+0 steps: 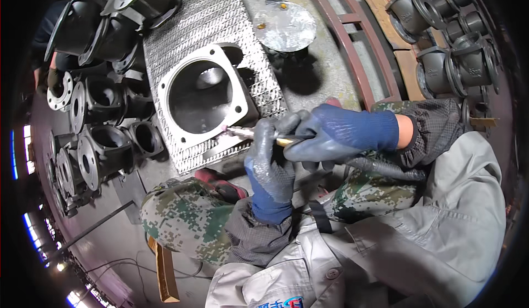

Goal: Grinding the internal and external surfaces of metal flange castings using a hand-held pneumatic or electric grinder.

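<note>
Blue-and-grey gloves cover both hands. The left hand [270, 164] rises from the lower middle, fingers curled tight round the front of a slim tool [259, 135]; the right hand [330, 134] comes in from the right and is clamped on the tool's rear, where a dark hose [386, 169] trails off across the lap. The tool lies nearly level, its small pinkish tip touching the lower right edge of the flange on a dark cast housing [201, 95]. That housing sits just ahead of the hands on a patterned metal plate [212, 18], its square bright-faced flange turned up toward the camera, round bore open, bolt holes at the corners.

Camouflage knees [187, 214] frame the work from below, with a grey jacket [441, 225] over them. A round shiny disc [285, 28] rests beyond the plate, near its far right corner. Dark flanged castings [93, 142] are heaped to the left, and more castings [452, 60] stand in rows at upper right beside a reddish metal frame [352, 49]. Something red lies under the left wrist, possibly a shoe; the view there is too cramped to tell.
</note>
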`<action>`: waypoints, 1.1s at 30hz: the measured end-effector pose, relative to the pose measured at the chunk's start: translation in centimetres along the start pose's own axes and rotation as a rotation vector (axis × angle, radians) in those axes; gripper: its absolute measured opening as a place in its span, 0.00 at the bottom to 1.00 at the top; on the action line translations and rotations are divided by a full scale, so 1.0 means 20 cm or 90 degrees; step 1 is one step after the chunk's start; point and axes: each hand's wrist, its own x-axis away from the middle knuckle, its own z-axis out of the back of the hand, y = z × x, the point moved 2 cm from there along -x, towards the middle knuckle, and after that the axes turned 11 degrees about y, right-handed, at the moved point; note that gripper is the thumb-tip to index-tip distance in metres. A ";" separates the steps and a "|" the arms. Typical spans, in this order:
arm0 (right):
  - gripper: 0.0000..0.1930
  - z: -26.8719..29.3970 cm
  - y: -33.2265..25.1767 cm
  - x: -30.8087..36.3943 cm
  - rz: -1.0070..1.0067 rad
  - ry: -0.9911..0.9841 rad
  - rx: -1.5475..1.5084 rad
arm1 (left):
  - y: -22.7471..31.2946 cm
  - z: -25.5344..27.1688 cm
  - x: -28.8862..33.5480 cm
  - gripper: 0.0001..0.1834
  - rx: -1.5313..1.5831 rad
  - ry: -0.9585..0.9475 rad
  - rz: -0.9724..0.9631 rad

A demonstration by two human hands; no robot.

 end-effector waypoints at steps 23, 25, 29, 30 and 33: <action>0.19 0.09 0.00 -0.08 -0.074 -0.120 -0.109 | -0.05 -0.01 0.03 0.37 -0.100 0.021 -0.146; 0.18 0.06 0.09 -0.13 0.106 -0.106 -0.137 | -0.09 -0.01 0.05 0.37 -0.008 0.021 -0.066; 0.17 0.10 -0.07 -0.05 -0.036 -0.084 -0.171 | -0.10 -0.02 0.04 0.37 0.041 0.020 0.027; 0.17 0.11 -0.08 -0.03 -0.087 -0.062 -0.187 | -0.08 -0.02 0.02 0.37 0.020 0.019 0.033; 0.17 0.11 -0.06 -0.08 -0.057 -0.118 -0.136 | -0.04 -0.03 0.02 0.37 -0.021 0.041 -0.064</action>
